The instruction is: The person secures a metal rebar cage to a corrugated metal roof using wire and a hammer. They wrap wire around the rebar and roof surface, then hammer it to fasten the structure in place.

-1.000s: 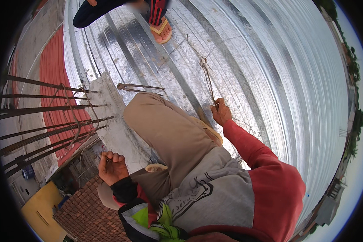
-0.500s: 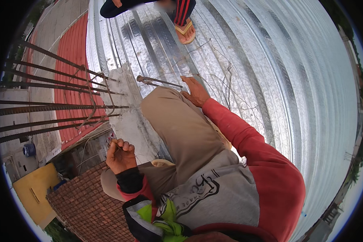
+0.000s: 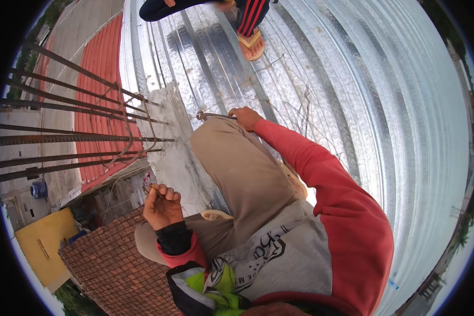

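Beyond my raised right knee, my right hand (image 3: 246,118) is closed around the handle ends of steel tying pincers (image 3: 215,115). The rounded jaw end points left over the ribbed metal sheet, and my knee hides part of the tool. Lower left, my left hand (image 3: 164,206) is raised with thumb and fingers pinched together. Thin wire seems to stick out of that pinch, though it is hard to make out. Several ribbed rebars (image 3: 84,140) reach left from the concrete, with a bent steel stirrup (image 3: 128,124) around them, a short way above my left hand.
Loose thin wires (image 3: 306,108) lie on the shiny corrugated sheet (image 3: 405,158) to the right. A co-worker's sandalled foot (image 3: 252,46) stands at the top. The concrete beam (image 3: 176,139) borders a drop, with a tiled roof (image 3: 110,258) and red roofing (image 3: 97,89) below.
My right hand has gone from open beside the pincers to closed on their handles. The pincers now lie nearer my knee. My left hand keeps its pinch.
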`<state>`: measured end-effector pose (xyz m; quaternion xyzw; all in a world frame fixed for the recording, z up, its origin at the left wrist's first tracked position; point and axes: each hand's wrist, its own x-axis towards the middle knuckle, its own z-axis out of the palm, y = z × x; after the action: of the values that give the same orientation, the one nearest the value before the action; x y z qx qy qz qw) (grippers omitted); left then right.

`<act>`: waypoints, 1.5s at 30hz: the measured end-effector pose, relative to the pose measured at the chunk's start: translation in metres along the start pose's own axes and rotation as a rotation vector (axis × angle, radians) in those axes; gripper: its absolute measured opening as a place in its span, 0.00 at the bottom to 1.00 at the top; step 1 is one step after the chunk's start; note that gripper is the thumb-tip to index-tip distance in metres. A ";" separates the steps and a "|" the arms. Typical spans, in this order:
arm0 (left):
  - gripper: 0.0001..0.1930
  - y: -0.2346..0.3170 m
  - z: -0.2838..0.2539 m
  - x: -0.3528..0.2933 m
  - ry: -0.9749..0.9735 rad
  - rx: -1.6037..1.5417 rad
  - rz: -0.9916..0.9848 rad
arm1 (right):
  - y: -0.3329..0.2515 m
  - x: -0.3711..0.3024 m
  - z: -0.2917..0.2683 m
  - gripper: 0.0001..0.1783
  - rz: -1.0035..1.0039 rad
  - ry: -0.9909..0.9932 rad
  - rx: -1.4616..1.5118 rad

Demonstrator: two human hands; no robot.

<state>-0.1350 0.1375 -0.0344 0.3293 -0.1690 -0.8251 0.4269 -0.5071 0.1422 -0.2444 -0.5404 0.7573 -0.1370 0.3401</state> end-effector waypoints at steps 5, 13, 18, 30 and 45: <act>0.08 -0.003 0.006 0.003 -0.012 -0.017 -0.001 | 0.050 -0.069 -0.015 0.22 0.028 -0.018 0.359; 0.08 0.000 0.004 0.009 0.020 0.004 -0.005 | 0.032 -0.139 -0.023 0.16 -0.045 0.358 0.975; 0.08 0.000 0.003 0.010 -0.003 -0.016 -0.004 | 0.013 -0.125 -0.047 0.12 -0.213 0.245 1.474; 0.09 0.003 0.002 0.004 -0.005 -0.004 0.020 | -0.059 -0.160 -0.171 0.31 -0.514 1.348 0.478; 0.08 0.001 0.006 0.006 -0.064 -0.027 -0.009 | 0.186 -0.136 -0.172 0.26 0.571 0.856 0.554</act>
<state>-0.1413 0.1323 -0.0318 0.2976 -0.1702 -0.8394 0.4218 -0.7308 0.3091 -0.1759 -0.1025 0.8790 -0.4388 0.1560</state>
